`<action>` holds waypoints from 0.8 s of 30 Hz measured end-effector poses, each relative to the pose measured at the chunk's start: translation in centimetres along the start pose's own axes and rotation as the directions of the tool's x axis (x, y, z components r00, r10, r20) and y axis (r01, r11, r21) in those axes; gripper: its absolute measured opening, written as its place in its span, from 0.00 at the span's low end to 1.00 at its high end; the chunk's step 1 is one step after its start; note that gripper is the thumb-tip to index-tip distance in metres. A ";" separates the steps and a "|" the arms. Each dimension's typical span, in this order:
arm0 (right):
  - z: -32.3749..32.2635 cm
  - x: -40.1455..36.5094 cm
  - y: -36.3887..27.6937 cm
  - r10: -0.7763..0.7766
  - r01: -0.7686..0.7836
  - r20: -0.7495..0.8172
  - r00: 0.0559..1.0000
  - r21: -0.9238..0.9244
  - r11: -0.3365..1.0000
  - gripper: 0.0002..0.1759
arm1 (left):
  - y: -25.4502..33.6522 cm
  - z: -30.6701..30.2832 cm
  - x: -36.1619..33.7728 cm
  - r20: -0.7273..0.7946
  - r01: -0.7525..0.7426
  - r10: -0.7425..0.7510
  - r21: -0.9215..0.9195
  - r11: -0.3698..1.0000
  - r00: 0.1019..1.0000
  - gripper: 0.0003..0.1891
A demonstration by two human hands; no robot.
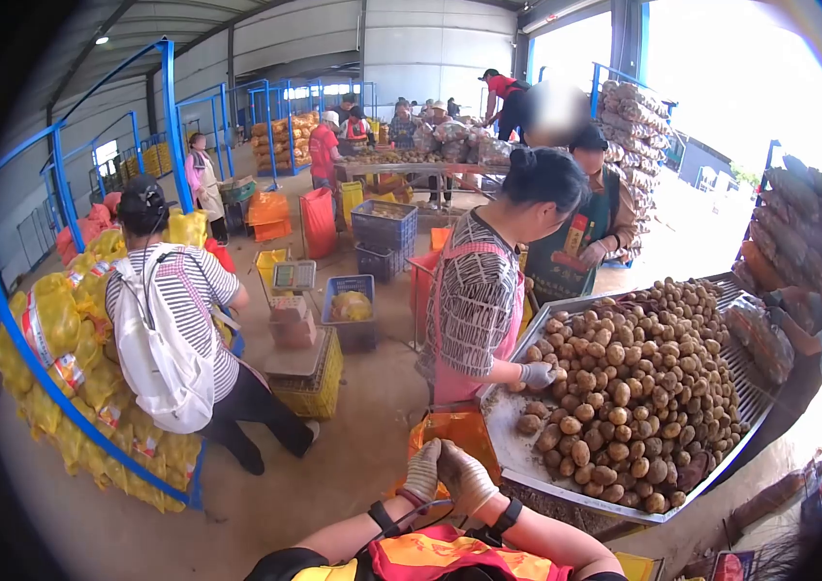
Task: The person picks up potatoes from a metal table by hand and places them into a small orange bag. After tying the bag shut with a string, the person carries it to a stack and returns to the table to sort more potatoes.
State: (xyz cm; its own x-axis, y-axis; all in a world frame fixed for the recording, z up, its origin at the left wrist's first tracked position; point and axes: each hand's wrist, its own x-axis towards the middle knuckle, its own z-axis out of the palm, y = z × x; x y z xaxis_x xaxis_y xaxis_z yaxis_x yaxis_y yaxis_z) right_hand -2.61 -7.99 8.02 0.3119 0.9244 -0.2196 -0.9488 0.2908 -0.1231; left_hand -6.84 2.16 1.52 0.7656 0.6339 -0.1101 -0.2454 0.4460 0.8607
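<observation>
My left hand (421, 472) and my right hand (467, 478), both in pale work gloves, meet low in the middle of the head view. Their fingers are closed and pressed together at the tips; what lies between them is hidden. Just beyond them, partly covered by the hands, an orange bag (464, 426) hangs at the corner of the metal sorting table (580, 499). A big heap of brown potatoes (629, 387) covers the table to the right of my hands.
A co-worker (474, 281) in a pink apron reaches into the potatoes across the corner. Another person (173, 310) with a white backpack stands left by stacked yellow sacks (52, 329). A scale (294, 358) and blue crates (384, 226) stand on the floor.
</observation>
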 end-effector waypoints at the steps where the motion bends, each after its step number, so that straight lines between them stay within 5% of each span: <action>1: 0.1 0.3 0.2 -0.113 0.101 -0.050 0.992 -0.195 0.975 0.14 | -0.5 0.0 0.4 -0.012 0.041 -0.042 -0.053 0.998 0.999 0.13; 2: 0.3 0.6 0.4 -0.225 0.180 -0.074 0.972 -0.389 0.904 0.12 | 0.4 0.6 0.0 -0.021 0.036 -0.037 -0.051 0.998 0.999 0.13; 6: 0.9 1.2 0.4 -0.228 0.226 0.049 0.972 -0.434 0.872 0.21 | 1.9 0.8 0.3 -0.034 -0.126 0.129 0.068 0.990 0.991 0.15; 10: 3.6 0.3 -0.4 0.047 0.016 0.122 0.991 -0.471 0.882 0.26 | 6.4 0.8 1.2 -0.117 -0.056 0.012 -0.377 0.924 0.993 0.15; 12: 4.4 -0.6 -1.2 0.153 0.012 0.152 0.976 -0.747 0.665 0.29 | 6.6 -0.6 2.0 -0.130 -0.032 -0.023 -0.405 0.914 0.991 0.14; 13: 4.4 -0.7 -2.1 0.210 0.261 0.317 0.925 -0.930 0.258 0.30 | 7.0 -0.6 2.1 -0.133 -0.035 -0.021 -0.405 0.914 0.991 0.14; 17: 5.5 -0.7 -1.4 0.144 0.331 0.358 0.923 -0.927 0.178 0.30 | 7.6 -1.2 2.8 -0.127 0.020 -0.110 -0.560 0.828 0.986 0.15; 20: 6.1 -1.0 -1.5 0.121 0.297 0.334 0.935 -0.921 0.252 0.31 | 8.4 -0.4 2.7 -0.092 0.018 -0.087 -0.581 0.814 0.992 0.17; 22: 6.3 -1.6 -2.5 0.125 0.365 0.381 0.916 -0.922 0.132 0.32 | 9.1 0.7 1.5 -0.083 -0.088 0.064 -0.331 0.940 0.995 0.18; 24: 7.1 -2.4 -3.4 0.126 0.313 0.383 0.915 -0.872 0.376 0.35 | 10.2 1.7 0.3 -0.050 -0.124 0.116 -0.188 0.974 0.992 0.20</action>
State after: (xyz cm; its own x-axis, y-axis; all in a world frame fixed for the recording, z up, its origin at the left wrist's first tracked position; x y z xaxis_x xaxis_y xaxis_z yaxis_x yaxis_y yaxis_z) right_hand -0.51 -9.47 15.82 0.1472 0.9771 0.1538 -0.2160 0.1835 -0.9590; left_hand -8.12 5.80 11.11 0.7009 0.7125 -0.0340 -0.4459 0.4749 0.7587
